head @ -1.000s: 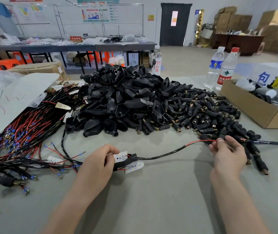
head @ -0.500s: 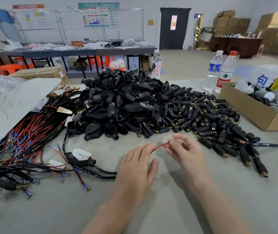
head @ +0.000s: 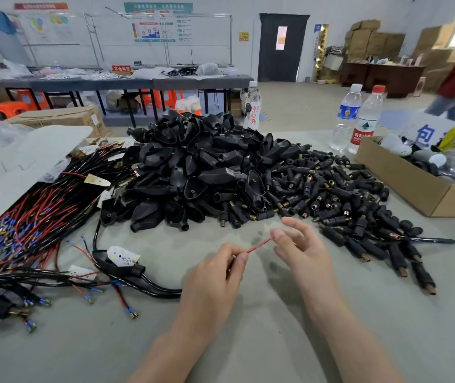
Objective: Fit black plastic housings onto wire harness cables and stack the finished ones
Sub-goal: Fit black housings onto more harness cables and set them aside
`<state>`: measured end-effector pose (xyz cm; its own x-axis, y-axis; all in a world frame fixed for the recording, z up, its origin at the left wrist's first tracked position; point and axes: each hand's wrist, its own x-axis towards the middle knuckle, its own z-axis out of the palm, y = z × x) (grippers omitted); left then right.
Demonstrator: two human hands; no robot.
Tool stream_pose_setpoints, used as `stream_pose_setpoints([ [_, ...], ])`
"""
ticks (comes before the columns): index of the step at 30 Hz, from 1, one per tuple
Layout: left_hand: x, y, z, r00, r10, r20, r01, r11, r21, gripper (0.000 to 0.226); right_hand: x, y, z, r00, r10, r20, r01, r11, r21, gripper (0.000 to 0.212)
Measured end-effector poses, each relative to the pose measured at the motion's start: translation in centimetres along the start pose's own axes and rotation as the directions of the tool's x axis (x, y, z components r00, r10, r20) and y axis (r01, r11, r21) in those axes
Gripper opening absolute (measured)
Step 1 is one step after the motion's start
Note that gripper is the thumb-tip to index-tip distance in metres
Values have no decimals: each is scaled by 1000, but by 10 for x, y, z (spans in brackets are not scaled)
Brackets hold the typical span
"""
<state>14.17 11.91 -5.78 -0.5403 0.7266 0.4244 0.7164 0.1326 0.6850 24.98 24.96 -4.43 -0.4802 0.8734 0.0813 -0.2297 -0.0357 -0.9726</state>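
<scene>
A thin red wire end (head: 259,246) of a black harness cable (head: 148,288) is stretched between my two hands above the grey table. My left hand (head: 215,275) pinches its near end. The far end is pinched by my right hand (head: 301,250), its other fingers spread. The cable runs left from under my left hand to a black housing with a white LED board (head: 122,258) lying on the table. Behind them rises a big heap of black plastic housings (head: 193,172). Small black connector sleeves (head: 339,200) spread out to its right.
A tangle of red and black harnesses (head: 30,230) covers the left of the table, partly under a grey sheet (head: 13,167). A cardboard box (head: 403,178) and two water bottles (head: 356,117) stand at the right. A black pen (head: 428,239) lies among the sleeves.
My left hand let go of the housing end and came to the red wire. My right hand drew in from the right; both now pinch the wire between them.
</scene>
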Motion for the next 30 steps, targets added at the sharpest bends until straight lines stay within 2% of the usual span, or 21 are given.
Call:
stream_pose_setpoints([
  [2,1,-3,1,998,-58,-7,57,993,-103,13,3,6,2,998,-62,-13,60,990,-124,19],
  [4,3,-3,1,992,-122,-12,117,971,-209,14,9,8,4,994,-103,-31,97,985,-145,21],
  [6,5,-2,-1,985,-171,-23,159,949,-272,18,20,13,3,977,-196,-85,159,934,-320,25],
  [9,5,-1,-2,981,-190,-29,172,936,-308,22,41,22,2,935,-339,-106,153,654,-741,33],
  [11,5,0,-1,980,-199,-26,181,930,-321,22,54,22,4,934,-334,-129,80,544,-835,39],
  [13,5,0,-1,980,-199,-21,183,934,-308,21,67,19,6,955,-282,-91,38,422,-906,49],
  [15,6,0,0,980,-198,-24,182,935,-305,21,78,16,7,977,-214,-26,34,274,-961,57],
  [17,7,-2,0,980,-200,-22,183,933,-311,20,86,15,9,981,-194,-3,35,194,-980,55],
  [20,7,-3,-1,981,-191,-27,175,940,-292,20,90,15,11,973,-230,3,39,154,-987,40],
  [25,6,-4,-1,984,-175,-30,161,951,-262,21,85,13,-2,957,-258,131,163,104,-981,28],
  [28,5,-3,-1,984,-175,-31,161,952,-262,22,77,10,-9,953,-237,188,217,103,-971,30],
  [30,4,-3,-2,984,-174,-31,161,952,-259,23,69,6,-14,957,-214,193,228,149,-962,28],
])
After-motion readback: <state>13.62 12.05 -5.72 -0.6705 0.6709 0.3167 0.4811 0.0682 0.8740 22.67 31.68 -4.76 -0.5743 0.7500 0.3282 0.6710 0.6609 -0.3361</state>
